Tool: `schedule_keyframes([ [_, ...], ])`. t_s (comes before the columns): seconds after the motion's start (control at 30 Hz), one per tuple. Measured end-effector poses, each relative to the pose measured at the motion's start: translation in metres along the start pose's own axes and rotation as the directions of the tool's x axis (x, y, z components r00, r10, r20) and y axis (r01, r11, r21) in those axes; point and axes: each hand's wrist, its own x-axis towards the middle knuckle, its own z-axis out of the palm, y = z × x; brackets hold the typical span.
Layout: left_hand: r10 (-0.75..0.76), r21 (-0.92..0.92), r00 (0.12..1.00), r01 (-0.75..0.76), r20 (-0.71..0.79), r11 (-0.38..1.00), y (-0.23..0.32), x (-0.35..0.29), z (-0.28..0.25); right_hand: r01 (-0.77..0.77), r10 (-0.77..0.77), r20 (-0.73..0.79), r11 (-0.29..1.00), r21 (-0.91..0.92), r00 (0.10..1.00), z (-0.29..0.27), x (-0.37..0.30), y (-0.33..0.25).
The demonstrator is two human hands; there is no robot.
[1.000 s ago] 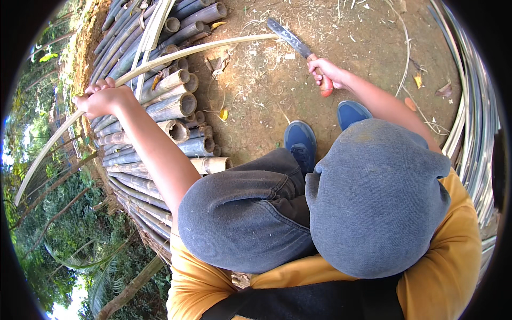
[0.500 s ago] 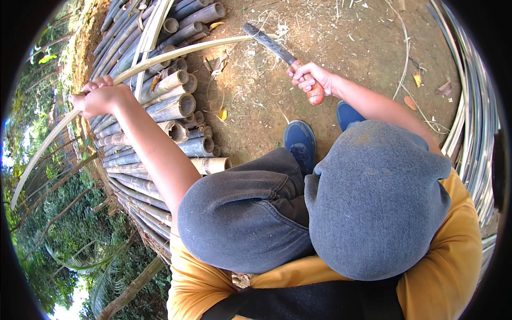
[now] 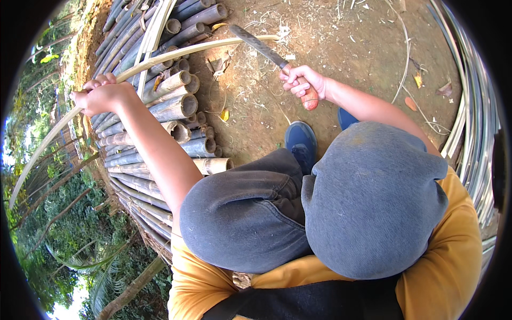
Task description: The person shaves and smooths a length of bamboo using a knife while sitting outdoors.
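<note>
My left hand (image 3: 104, 96) is closed round a long pale bamboo strip (image 3: 197, 47), out at the left above the bamboo stack. One end of the strip reaches over the dirt ahead of me; the other bends down toward the greenery. In my right hand (image 3: 303, 82) is a machete, gripped by its reddish wooden handle (image 3: 309, 100). Its dark blade (image 3: 258, 46) points forward and left, with the tip just below the strip. From this angle I cannot tell whether blade and strip touch.
Cut bamboo poles (image 3: 176, 108) lie stacked at the left, with other pale strips (image 3: 154, 40) across them. A bundle of long split strips (image 3: 477, 122) curves along the right. Shavings and dry leaves litter the dirt ground (image 3: 341, 48). My knees and blue shoes (image 3: 301, 143) are below.
My right hand has moved a little left and toward me, and the machete tip has shifted left along the strip. My left hand and the strip have hardly moved.
</note>
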Motion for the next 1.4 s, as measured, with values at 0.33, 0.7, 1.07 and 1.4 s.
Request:
schedule_keyframes([
  [0.33, 0.008, -0.005, 0.999, -0.008, -0.049, 1.000, -0.002, 0.001, 0.000, 0.040, -0.034, -0.178, 0.999, 0.034, 0.983, 0.000, 0.011, 0.001],
  [0.7, 0.015, -0.016, 0.999, -0.016, -0.037, 1.000, -0.004, 0.004, -0.004, 0.066, -0.068, -0.225, 0.998, -0.018, 0.972, -0.017, 0.011, 0.004],
  [1.07, 0.019, 0.016, 1.000, -0.019, -0.010, 1.000, -0.004, 0.003, -0.001, 0.114, -0.085, -0.290, 0.990, 0.083, 0.953, -0.026, 0.006, 0.007],
  [1.4, 0.012, 0.007, 1.000, -0.012, 0.003, 1.000, -0.008, 0.007, -0.004, 0.067, -0.039, -0.254, 0.993, 0.102, 0.966, -0.050, -0.011, 0.003],
])
